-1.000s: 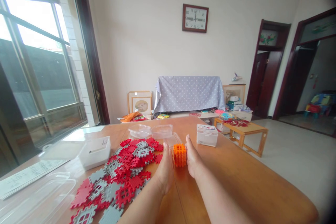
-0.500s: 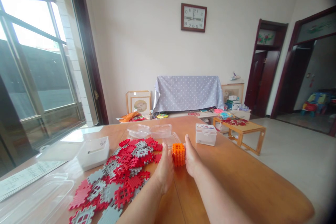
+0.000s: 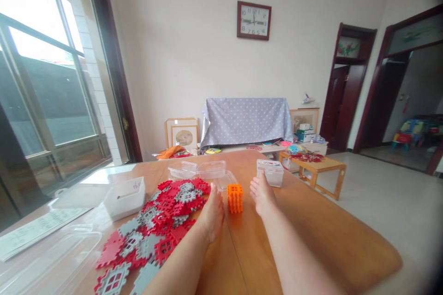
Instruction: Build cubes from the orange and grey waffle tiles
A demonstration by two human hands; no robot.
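Observation:
An orange cube of interlocking plastic tiles (image 3: 235, 198) stands upright on the wooden table, between my hands and touched by neither. To its left, my left hand (image 3: 212, 214) is open, palm turned toward the cube, with a small gap between them. My right hand (image 3: 263, 196) is open on the other side, fingers outstretched, a wider gap from the cube and just in front of a small clear box (image 3: 270, 174). A heap of red and grey interlocking tiles (image 3: 166, 221) lies left of my left hand, partly hidden by my forearm.
On the table (image 3: 311, 235), clear plastic containers (image 3: 211, 169) stand behind the heap. A white box (image 3: 125, 198), a printed sheet (image 3: 38, 230) and a clear lid (image 3: 65, 262) are at left. Beyond the table's right edge is a low wooden table (image 3: 314, 167).
Both hands have let go of the orange cube and moved apart, the left hand leftward and the right hand rightward. The cube stays standing on the table.

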